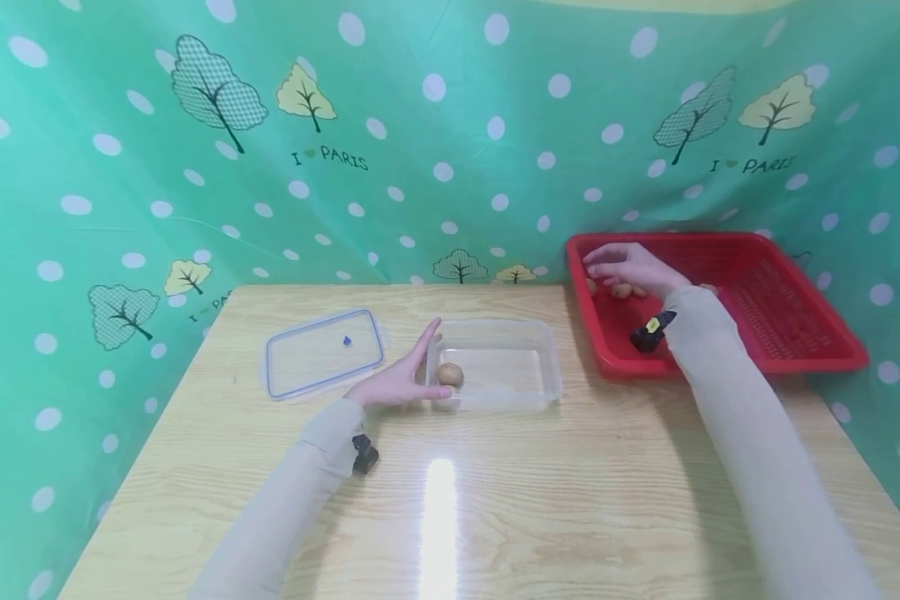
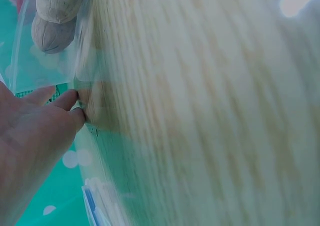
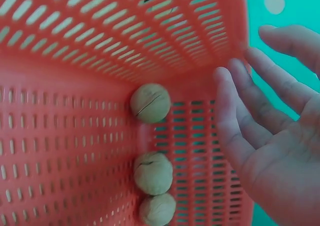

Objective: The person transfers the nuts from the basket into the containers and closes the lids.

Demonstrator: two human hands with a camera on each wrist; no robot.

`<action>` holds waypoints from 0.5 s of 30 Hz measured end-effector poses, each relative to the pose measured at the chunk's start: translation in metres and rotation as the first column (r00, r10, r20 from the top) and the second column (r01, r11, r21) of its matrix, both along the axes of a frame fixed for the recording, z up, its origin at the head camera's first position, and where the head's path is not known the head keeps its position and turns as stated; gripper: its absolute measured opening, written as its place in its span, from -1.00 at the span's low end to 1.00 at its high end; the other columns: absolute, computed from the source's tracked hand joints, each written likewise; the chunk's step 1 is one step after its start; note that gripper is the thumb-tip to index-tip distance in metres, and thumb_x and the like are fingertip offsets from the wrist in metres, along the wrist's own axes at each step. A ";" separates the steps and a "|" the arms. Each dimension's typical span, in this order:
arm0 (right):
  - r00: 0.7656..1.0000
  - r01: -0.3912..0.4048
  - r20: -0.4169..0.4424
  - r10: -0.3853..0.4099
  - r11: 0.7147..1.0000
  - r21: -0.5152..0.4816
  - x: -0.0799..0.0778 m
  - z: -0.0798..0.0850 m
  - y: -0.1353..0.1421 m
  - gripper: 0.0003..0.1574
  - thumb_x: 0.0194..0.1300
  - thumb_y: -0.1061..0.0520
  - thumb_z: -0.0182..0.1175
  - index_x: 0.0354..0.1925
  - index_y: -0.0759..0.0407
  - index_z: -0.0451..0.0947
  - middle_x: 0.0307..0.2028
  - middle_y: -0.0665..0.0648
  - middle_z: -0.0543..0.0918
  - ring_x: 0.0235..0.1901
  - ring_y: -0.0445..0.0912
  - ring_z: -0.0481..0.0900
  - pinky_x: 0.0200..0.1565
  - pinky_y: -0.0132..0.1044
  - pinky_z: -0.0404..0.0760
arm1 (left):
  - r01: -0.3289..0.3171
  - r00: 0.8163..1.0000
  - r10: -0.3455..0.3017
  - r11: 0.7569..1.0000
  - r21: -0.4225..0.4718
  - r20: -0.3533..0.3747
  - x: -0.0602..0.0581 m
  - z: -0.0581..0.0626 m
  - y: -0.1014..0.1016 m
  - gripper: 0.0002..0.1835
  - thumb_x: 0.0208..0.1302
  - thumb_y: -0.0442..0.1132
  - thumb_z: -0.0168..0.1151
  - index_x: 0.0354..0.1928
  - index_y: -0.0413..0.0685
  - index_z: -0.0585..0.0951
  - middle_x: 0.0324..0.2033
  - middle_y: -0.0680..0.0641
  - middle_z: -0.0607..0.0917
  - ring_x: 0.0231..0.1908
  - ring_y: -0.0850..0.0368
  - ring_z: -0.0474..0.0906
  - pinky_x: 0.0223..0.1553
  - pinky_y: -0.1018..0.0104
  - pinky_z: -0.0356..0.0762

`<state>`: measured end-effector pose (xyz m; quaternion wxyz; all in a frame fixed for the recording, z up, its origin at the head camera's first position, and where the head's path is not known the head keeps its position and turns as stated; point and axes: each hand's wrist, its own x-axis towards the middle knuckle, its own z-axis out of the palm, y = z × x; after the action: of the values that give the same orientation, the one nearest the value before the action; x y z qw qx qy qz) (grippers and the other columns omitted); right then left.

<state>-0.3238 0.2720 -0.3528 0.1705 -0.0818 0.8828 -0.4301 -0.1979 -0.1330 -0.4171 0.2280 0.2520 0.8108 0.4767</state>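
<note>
My left hand [image 1: 397,382] spans the left end of a clear plastic box [image 1: 498,398], thumb and fingers apart and fairly straight. A walnut [image 1: 450,375] lies inside at that end. The left wrist view shows two rounded walnut shapes [image 2: 59,3] through the clear wall, one overlapping the other; the left fingers [image 2: 67,100] are beside the box's end. My right hand [image 1: 633,267] hovers over the left part of a red plastic basket [image 1: 810,364], fingers loosely bent and holding nothing. Below it, several walnuts [image 3: 150,103] lie along the basket's inner corner.
A clear lid with a blue seal [image 1: 324,393] lies flat on the wooden table [image 1: 540,500], left of the box. A green dotted curtain [image 1: 450,167] hangs behind and at both sides of the table. The basket stands at the back right.
</note>
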 end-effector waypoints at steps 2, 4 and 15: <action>1.000 -0.008 -0.001 0.008 1.000 0.001 -0.003 -0.003 0.002 -0.43 0.19 -0.06 0.14 0.13 0.10 0.33 -0.04 0.22 0.47 -0.25 0.12 0.49 -0.28 -0.14 0.52 | -0.010 1.000 0.010 1.000 0.003 -0.002 -0.004 -0.008 -0.001 0.19 0.02 -0.12 0.33 0.30 0.39 -0.49 0.35 -0.04 -0.33 0.29 -0.06 -0.38 0.21 -0.07 -0.24; 1.000 -0.011 0.001 0.011 1.000 -0.011 -0.006 -0.007 0.003 -0.43 0.20 -0.02 0.14 0.14 0.13 0.32 0.00 0.21 0.44 -0.12 0.16 0.44 -0.12 -0.02 0.47 | -0.021 1.000 0.021 1.000 0.006 -0.017 -0.007 -0.016 -0.001 0.19 0.02 -0.11 0.33 0.29 0.45 -0.48 0.35 -0.02 -0.33 0.30 -0.06 -0.37 0.21 -0.10 -0.23; 0.999 0.001 0.041 0.003 0.995 -0.095 -0.013 -0.026 0.011 -0.43 0.22 0.10 0.13 0.16 0.25 0.28 0.05 0.34 0.40 -0.04 0.26 0.38 -0.03 0.09 0.39 | -0.045 0.998 0.045 0.999 0.004 -0.033 -0.010 -0.028 -0.003 0.20 -0.07 0.00 0.38 0.26 0.63 -0.45 0.35 0.09 -0.27 0.30 -0.02 -0.28 0.20 -0.09 -0.14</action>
<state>-0.3367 0.2829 -0.3790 0.1846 -0.0816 0.8576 -0.4730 -0.2080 -0.1361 -0.4453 0.2032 0.2420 0.8191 0.4788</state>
